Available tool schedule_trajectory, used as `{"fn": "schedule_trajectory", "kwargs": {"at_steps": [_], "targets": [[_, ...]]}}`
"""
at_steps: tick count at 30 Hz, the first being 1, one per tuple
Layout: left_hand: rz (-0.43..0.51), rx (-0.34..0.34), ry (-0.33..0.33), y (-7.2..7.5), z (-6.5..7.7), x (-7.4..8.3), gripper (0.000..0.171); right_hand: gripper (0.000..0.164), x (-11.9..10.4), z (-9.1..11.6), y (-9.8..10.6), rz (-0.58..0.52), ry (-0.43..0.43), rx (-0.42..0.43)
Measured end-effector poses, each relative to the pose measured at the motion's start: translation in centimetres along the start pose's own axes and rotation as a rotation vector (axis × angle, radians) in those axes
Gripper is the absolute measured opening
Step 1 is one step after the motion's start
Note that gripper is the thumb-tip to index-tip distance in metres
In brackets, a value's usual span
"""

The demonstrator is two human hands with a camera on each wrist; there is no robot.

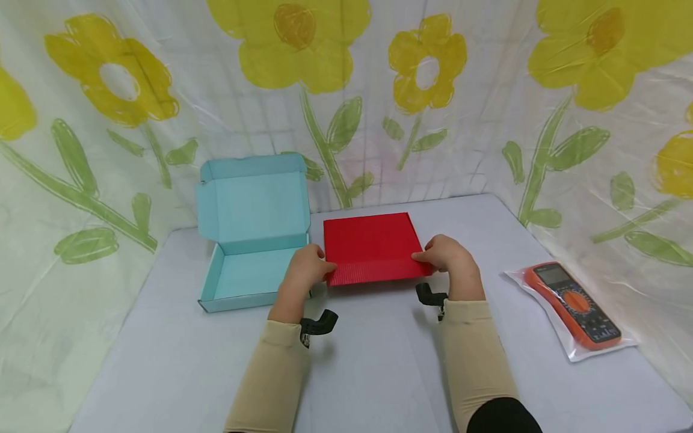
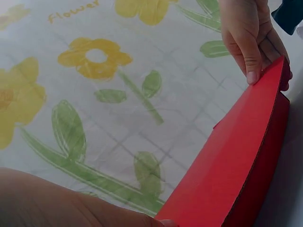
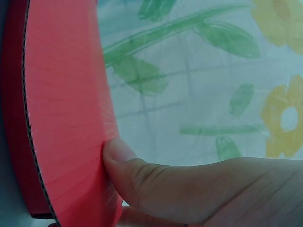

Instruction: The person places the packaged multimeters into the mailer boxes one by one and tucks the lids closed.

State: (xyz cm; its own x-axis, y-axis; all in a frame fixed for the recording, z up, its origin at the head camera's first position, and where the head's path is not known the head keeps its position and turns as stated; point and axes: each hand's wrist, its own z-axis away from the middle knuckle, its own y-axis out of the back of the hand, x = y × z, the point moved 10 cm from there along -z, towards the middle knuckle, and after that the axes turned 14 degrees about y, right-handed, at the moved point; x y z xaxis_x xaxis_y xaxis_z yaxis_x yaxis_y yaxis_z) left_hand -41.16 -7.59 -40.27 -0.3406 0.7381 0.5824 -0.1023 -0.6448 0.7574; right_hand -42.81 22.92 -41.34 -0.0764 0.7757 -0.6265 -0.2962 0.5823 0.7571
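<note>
A red cardboard box (image 1: 368, 239) lies in the middle of the table, its lid down over the top and its front flap (image 1: 379, 270) sticking out toward me. My left hand (image 1: 304, 264) pinches the flap's left end, thumb on top. At the other end, my right hand (image 1: 452, 258) grips the red cardboard between thumb and fingers. The right wrist view shows that thumb (image 3: 120, 153) pressed on the fold of the flap. Below the flap, the box's red front wall (image 2: 267, 175) shows in the left wrist view. Most fingers are hidden under the cardboard.
A light blue cardboard box (image 1: 254, 273) stands at the left with its lid (image 1: 254, 204) raised. An orange and black multimeter (image 1: 574, 304) in a clear plastic bag lies at the right. Behind the table (image 1: 373, 361) hangs a flower-print curtain (image 1: 476, 78).
</note>
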Motion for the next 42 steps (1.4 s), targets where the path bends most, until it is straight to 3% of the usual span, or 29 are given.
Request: {"fn": "schedule_trajectory", "kwargs": {"at_steps": [15, 22, 34, 42], "targets": [[0.079, -0.158, -0.011, -1.0, 0.1, -0.4, 0.046, 0.064, 0.3, -0.4, -0.3, -0.051, 0.011, -0.009], [-0.006, -0.151, -0.072, -1.2, 0.1, 0.0, 0.052, 0.062, 0.4, -0.6, -0.5, -0.06, 0.023, -0.016], [0.103, -0.196, -0.055, -1.4, -0.3, -0.3, 0.051, 0.064, 0.4, -0.7, -0.3, -0.082, 0.014, -0.011], [0.058, -0.155, -0.06, -1.6, -0.3, -0.2, 0.047, 0.062, 0.9, -0.7, -0.9, -0.115, 0.019, -0.018]]}}
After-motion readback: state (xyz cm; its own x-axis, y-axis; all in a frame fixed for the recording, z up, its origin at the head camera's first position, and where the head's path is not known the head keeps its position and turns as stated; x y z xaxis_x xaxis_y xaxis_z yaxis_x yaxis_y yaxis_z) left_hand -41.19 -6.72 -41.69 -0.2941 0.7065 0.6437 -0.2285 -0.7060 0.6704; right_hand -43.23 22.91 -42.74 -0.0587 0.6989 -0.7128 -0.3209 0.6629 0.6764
